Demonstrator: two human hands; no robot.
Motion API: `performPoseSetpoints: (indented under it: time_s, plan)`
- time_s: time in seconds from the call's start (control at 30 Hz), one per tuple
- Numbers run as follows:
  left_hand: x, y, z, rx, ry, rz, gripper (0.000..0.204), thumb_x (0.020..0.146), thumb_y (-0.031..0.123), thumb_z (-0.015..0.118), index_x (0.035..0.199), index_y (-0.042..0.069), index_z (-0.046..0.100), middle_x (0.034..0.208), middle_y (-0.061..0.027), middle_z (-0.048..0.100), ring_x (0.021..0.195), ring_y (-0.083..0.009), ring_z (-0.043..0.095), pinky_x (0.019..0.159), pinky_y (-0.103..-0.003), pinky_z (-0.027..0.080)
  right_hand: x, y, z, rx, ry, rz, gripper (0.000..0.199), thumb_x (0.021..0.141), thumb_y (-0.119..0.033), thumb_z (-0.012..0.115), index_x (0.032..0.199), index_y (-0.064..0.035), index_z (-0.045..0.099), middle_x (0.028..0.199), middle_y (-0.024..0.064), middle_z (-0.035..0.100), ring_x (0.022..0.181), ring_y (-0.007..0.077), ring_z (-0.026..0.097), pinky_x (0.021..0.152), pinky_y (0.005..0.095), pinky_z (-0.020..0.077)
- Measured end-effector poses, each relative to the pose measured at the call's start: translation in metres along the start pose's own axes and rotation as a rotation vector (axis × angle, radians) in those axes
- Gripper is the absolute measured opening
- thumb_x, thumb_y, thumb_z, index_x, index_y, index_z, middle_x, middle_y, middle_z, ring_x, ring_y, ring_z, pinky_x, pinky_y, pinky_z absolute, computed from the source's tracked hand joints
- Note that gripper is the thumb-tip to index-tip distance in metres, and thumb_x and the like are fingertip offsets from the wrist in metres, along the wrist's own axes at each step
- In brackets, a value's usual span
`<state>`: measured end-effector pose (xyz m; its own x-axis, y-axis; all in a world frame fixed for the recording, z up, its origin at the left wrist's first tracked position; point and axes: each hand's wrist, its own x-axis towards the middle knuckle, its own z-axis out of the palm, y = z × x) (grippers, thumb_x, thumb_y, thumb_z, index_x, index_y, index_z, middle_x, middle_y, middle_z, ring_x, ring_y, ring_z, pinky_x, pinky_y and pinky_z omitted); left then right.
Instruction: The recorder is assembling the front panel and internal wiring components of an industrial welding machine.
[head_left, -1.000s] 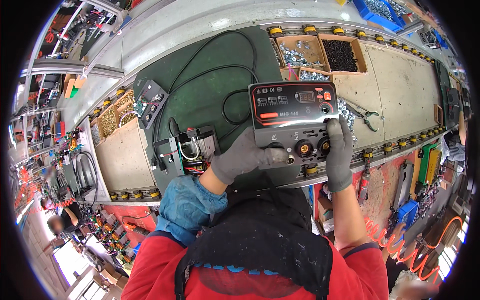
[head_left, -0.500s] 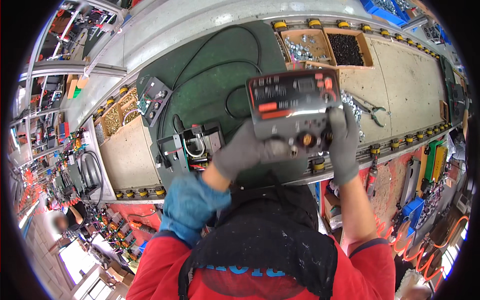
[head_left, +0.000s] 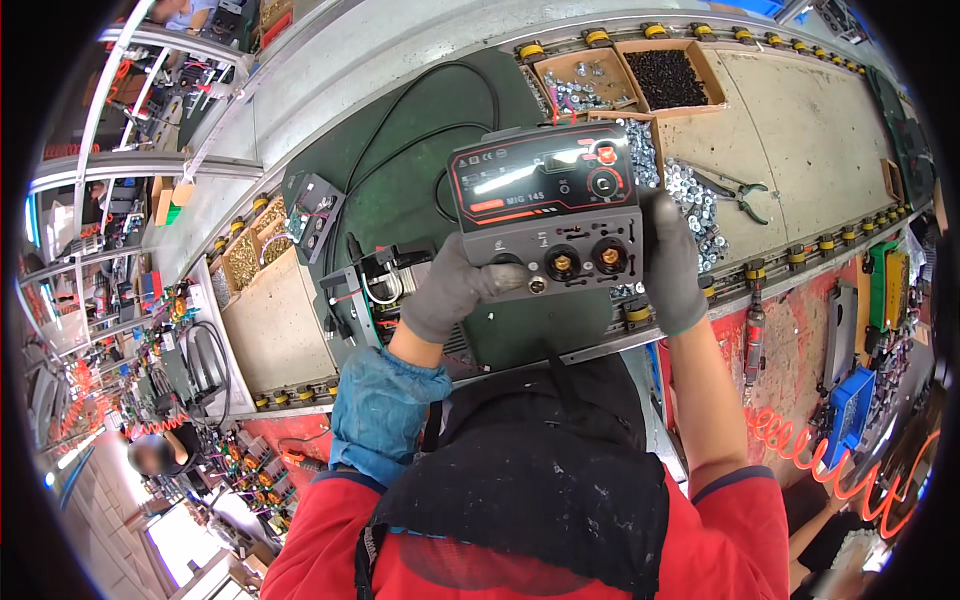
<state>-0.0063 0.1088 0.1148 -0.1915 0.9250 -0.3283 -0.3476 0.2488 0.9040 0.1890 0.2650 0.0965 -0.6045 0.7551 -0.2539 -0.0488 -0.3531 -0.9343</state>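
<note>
Both my hands wear grey gloves and hold up a dark grey welder front panel [head_left: 545,190] with a glossy black and red control face and two brass-centred sockets below. My left hand [head_left: 445,295] grips its lower left corner, the thumb lying across the front beside a small metal fitting. My right hand [head_left: 672,265] is pressed against the right edge; part of its grip is hidden. Beneath the panel lies a green work mat [head_left: 420,160]. Left of my left hand, an open assembly with wires [head_left: 385,285] sits on the mat, and a grey panel with a circuit board [head_left: 315,215] lies farther left.
A black cable [head_left: 400,90] loops over the mat. Boxes of metal screws [head_left: 580,82] and black screws [head_left: 675,80] stand at the back. Loose bolts [head_left: 695,210] and green-handled pliers [head_left: 745,198] lie to the right. Rollers [head_left: 795,255] edge the bench; a power screwdriver [head_left: 755,340] hangs at its front.
The welder front panel has shifted left and toward me, and its face now shows more squarely. My right hand's fingers have moved from its front to its right edge.
</note>
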Motion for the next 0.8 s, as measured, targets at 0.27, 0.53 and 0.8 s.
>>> performPoseSetpoints:
  time_s: [0.27,0.53,0.8]
  plan:
    - [0.014,0.018,0.010,-0.086,0.036,0.013,0.077,0.065,0.039,0.081,0.126,0.001,0.052,0.116,-0.0086,0.062,0.105,-0.0187,0.058,0.089,-0.033,0.048,0.084,0.011,-0.017,-0.414,-0.855,-0.061,0.045,0.080,-0.015,0.068,0.122,-0.0015,0.057,0.116,0.0143,0.063,0.102,0.0195,0.059,0.089,0.0316,0.0467]
    - [0.034,0.028,0.011,-0.106,0.064,-0.022,0.083,0.066,0.041,0.082,0.131,0.002,0.048,0.124,-0.0097,0.058,0.114,-0.0224,0.055,0.096,-0.037,0.044,0.120,0.022,-0.009,0.012,-0.985,0.143,0.048,0.080,-0.012,0.070,0.124,-0.0013,0.055,0.117,0.0139,0.062,0.105,0.0178,0.058,0.091,0.0310,0.0467]
    - [0.038,0.018,0.013,-0.158,0.073,0.044,0.070,0.070,0.041,0.079,0.123,0.001,0.056,0.112,-0.0073,0.063,0.103,-0.0165,0.058,0.090,-0.032,0.046,0.112,0.003,-0.006,0.209,-0.927,0.096,0.035,0.085,-0.010,0.064,0.118,0.0009,0.059,0.111,0.0109,0.064,0.100,0.0164,0.060,0.087,0.0295,0.0492]
